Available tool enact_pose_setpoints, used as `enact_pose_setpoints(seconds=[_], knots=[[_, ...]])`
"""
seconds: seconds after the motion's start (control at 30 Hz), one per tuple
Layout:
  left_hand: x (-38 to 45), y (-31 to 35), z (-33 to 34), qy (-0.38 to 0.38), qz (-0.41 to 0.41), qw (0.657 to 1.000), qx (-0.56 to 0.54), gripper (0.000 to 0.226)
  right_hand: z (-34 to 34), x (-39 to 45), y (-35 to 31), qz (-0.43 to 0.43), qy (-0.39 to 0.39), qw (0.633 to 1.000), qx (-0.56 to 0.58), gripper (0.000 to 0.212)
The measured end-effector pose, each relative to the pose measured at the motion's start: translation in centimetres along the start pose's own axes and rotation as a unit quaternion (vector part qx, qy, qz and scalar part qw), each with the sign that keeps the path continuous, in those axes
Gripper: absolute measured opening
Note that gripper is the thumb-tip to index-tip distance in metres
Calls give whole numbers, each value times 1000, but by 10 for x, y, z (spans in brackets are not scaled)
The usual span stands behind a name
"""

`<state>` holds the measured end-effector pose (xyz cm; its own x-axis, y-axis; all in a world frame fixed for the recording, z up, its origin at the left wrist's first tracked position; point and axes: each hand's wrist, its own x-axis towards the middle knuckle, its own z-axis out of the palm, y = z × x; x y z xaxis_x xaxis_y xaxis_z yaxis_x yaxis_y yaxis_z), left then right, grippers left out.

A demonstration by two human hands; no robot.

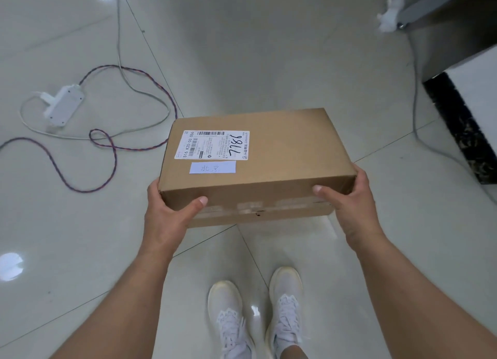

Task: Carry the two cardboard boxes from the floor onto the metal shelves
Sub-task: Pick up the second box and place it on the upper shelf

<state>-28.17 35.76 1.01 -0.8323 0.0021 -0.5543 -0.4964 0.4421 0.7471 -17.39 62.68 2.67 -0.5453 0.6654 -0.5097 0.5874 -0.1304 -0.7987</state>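
A brown cardboard box (282,154) with a white shipping label and a small pale blue note on its top is held off the floor in front of me. My left hand (168,213) grips its near left corner, thumb on the front face. My right hand (347,200) grips the near right corner the same way. Only this one box is in view. The metal shelves are not clearly visible.
A white power strip (63,107) lies on the tiled floor at left with a grey cable and a red-blue braided cable (113,156) looping around it. A dark-based pillar or counter (465,127) stands at right. A metal leg (419,11) shows at top right. My white shoes (255,318) are below.
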Motion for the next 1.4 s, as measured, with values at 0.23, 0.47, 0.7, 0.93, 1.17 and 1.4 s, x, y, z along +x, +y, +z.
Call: enact_pose_setpoints(seconds=[0.23,0.47,0.7,0.93,1.17,1.4], knots=[[-48,80,-24,-30,66,997,-2,66,-44,-59,-59,-50,56,997,34,67],[-111,157,-47,-53,136,989,-2,68,-99,-125,-113,-88,102,989,53,60],[-194,207,-63,-59,192,980,-9,69,-158,-197,-149,-136,142,977,81,59],[-294,239,-55,-80,247,965,-34,67,-240,-274,-175,-181,161,964,108,65],[-405,256,-52,-86,316,944,-42,62,-318,-364,-176,-219,193,948,125,69],[-493,266,-51,-122,375,918,-35,73,-375,-449,-160,-254,258,920,148,64]])
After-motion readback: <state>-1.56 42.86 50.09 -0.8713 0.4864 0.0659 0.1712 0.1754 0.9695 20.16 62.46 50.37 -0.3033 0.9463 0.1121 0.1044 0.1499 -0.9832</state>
